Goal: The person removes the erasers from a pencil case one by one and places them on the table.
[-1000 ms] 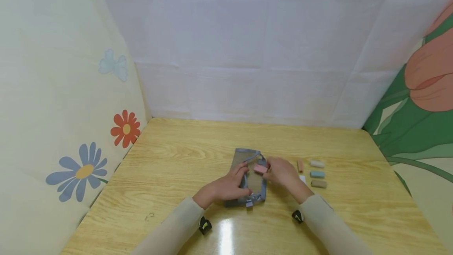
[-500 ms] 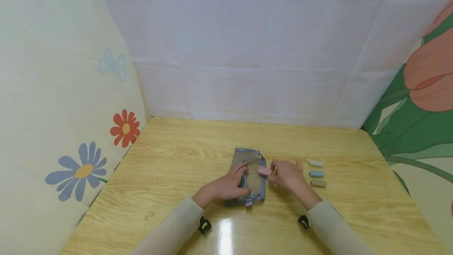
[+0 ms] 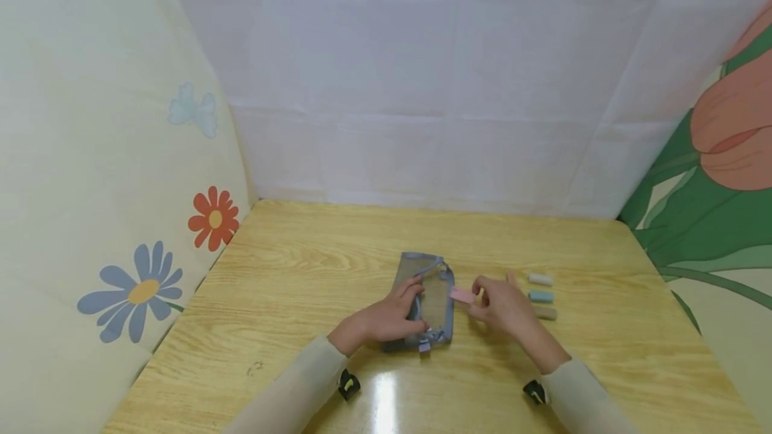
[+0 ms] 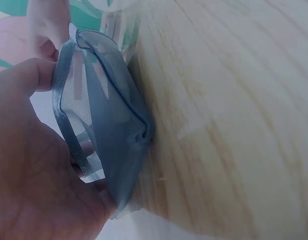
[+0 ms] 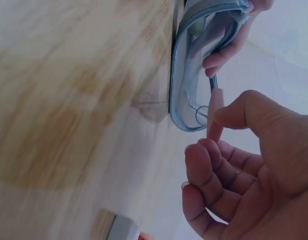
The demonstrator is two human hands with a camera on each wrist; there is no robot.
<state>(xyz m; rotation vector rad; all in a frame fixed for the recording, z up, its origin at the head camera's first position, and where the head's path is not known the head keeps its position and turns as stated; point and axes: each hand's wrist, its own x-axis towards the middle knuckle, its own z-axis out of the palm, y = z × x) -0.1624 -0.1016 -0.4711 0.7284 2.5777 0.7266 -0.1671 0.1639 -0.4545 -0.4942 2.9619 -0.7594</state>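
A blue-grey mesh zip pouch lies on the wooden table, its mouth gaping on the right side. My left hand holds the upper rim; in the left wrist view the thumb and fingers are at the edge of the mesh pouch. Just right of the mouth, my right hand pinches a small flat pink block between thumb and fingertips. Seen from the right wrist, the pink block is edge-on before the opening. Something pale and a thin ring show at the pouch; their kind is unclear.
Right of my right hand lie several small blocks: off-white, blue, brown and a partly covered orange one. A white-grey item shows low in the right wrist view. Cloth walls stand behind and at both sides.
My right hand has moved right, drawing the pink block from over the pouch to just outside its right edge. The left hand and pouch stay in place.
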